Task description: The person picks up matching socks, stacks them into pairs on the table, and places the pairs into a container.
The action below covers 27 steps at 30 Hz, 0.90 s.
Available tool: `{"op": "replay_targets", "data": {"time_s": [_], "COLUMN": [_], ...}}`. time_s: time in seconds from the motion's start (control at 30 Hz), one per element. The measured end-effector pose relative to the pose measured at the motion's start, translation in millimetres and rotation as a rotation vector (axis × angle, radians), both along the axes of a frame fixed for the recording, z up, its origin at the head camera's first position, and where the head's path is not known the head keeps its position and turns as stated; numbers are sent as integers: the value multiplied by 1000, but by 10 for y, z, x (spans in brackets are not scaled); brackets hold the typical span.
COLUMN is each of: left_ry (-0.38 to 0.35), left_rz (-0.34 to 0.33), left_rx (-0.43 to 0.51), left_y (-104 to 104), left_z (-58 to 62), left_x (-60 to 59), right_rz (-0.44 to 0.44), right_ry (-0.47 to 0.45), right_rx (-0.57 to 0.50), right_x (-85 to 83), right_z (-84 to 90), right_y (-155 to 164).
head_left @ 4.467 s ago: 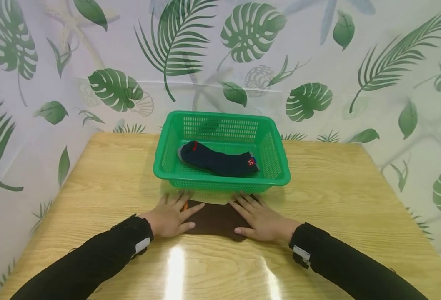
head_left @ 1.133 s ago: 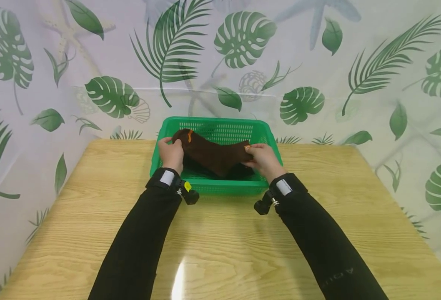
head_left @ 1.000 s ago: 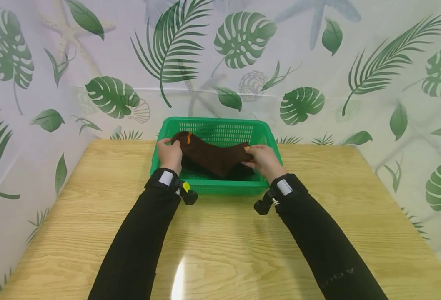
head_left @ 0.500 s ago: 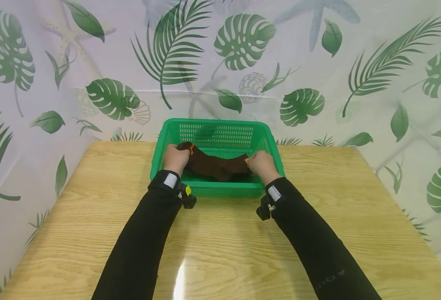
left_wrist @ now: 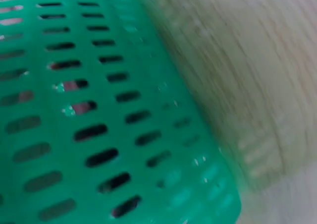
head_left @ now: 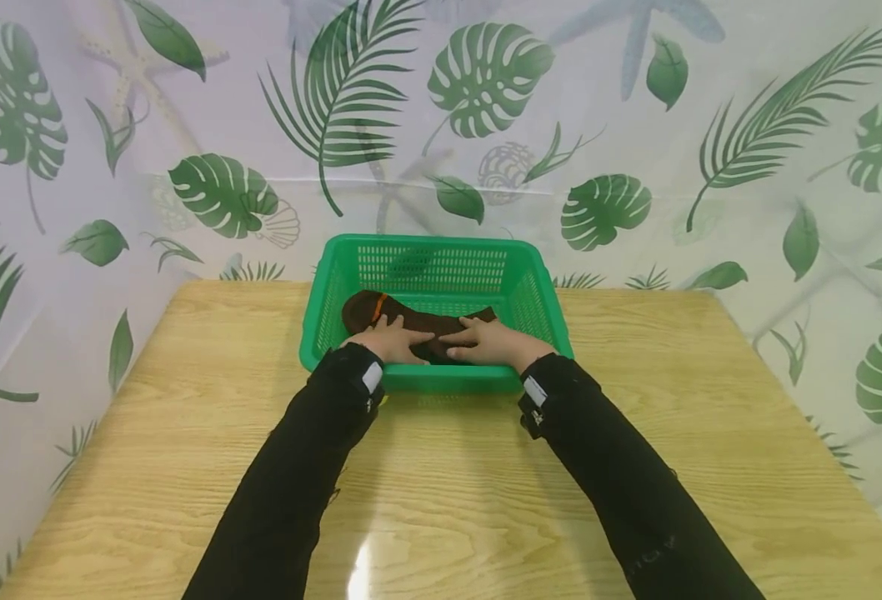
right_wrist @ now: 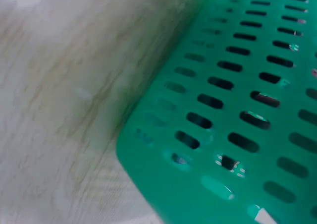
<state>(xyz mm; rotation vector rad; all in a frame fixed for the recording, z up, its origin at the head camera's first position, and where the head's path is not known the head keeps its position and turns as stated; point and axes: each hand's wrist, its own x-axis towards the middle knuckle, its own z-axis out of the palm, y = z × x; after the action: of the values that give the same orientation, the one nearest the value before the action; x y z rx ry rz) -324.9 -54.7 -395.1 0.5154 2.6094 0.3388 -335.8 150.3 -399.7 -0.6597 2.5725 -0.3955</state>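
A dark brown sock (head_left: 429, 323) with an orange stripe near its left end lies flat inside the green plastic basket (head_left: 441, 379). My left hand (head_left: 392, 339) rests on the sock's left-middle part, fingers spread. On its right half lies my right hand (head_left: 486, 342), fingers extended toward the left. Both hands reach over the basket's front rim. The dark navy sock seen earlier in the basket is hidden now beneath the brown one. Both wrist views show only the slotted basket wall (left_wrist: 114, 105) and tabletop, with the hands themselves hidden behind the wall.
The basket stands at the back middle of a wooden table (head_left: 441, 483). Behind it hangs a white cloth (head_left: 516, 200) with green leaf prints. Bare wood extends left and right of the basket.
First flattened on the table, the brown sock was carried by its two ends into the basket and lowered. Since half a second ago both hands have let go, moved inward and spread over it.
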Motion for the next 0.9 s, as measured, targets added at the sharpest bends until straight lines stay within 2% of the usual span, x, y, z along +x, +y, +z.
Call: {"op": "replay_targets", "data": {"time_s": [0.07,0.13,0.3,0.43,0.53,0.67,0.77,0.9], "left_ry": [-103,-156,-219,-243,-227,-154,-121,-57], "left_rz": [17,31,37,39,173,277,227,244], "left_rx": [-41,-72,-98,-103,-34,11,-42,-63], "left_y": [9,17,35,31,33,52,48,13], "left_z": [15,30,63,86,80,11,-44,-75], "left_x": [7,17,52,87,141,109,25,-22], "right_rz": [0,1,20,-20,-49,-82,-89,-81], "right_ry": [-59,-89,-104,-138,-125,-95,-108,-144], "right_rx": [51,98,197,192,185,178,164,148], "right_x": [-13,-24,-21,10,13,-5,-16,-38], "right_z": [-10,-22,-33,-21,-29,-23,-4,13], "right_y": [-2,-6,-24,-57,-70,-68,-64,-58]}}
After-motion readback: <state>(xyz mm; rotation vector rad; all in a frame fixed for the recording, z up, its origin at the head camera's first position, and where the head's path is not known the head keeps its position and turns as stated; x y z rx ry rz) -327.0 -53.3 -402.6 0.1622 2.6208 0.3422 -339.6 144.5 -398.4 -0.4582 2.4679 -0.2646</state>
